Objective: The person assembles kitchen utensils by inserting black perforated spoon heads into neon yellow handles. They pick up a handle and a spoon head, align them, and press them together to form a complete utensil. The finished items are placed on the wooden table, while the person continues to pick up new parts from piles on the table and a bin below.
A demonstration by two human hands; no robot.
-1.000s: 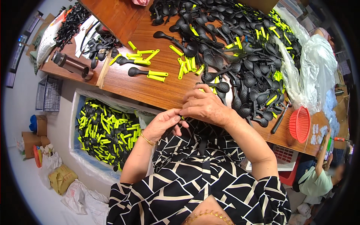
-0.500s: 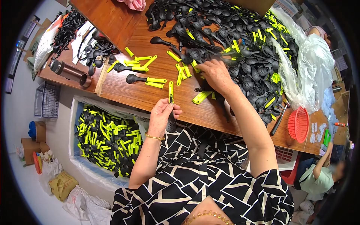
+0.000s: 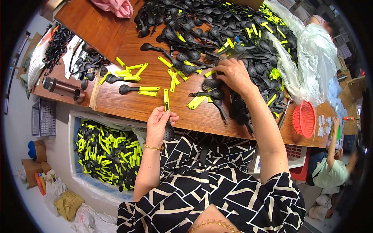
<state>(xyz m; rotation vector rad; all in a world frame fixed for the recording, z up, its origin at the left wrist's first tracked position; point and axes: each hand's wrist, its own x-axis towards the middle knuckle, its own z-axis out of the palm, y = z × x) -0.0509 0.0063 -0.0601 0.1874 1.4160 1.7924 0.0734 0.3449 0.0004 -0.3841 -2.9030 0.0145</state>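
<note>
Left hand (image 3: 158, 123) pinches a green-handled perforated spoon (image 3: 169, 133), its length crossing the front edge of the desk (image 3: 116, 104). Right hand (image 3: 234, 75), grip unclear, is nearer the black spoon heap (image 3: 258, 69).

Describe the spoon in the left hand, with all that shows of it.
The spoon has a bright yellow-green handle and a rounded black bowl dotted with what look like small holes. Both parts look like plastic. A dark strip shows in the handle's lower part. The left hand grips the spoon around its middle, hiding part of it. The handle points away from the person; the bowl points toward them, at the table's near edge in this view.
</note>
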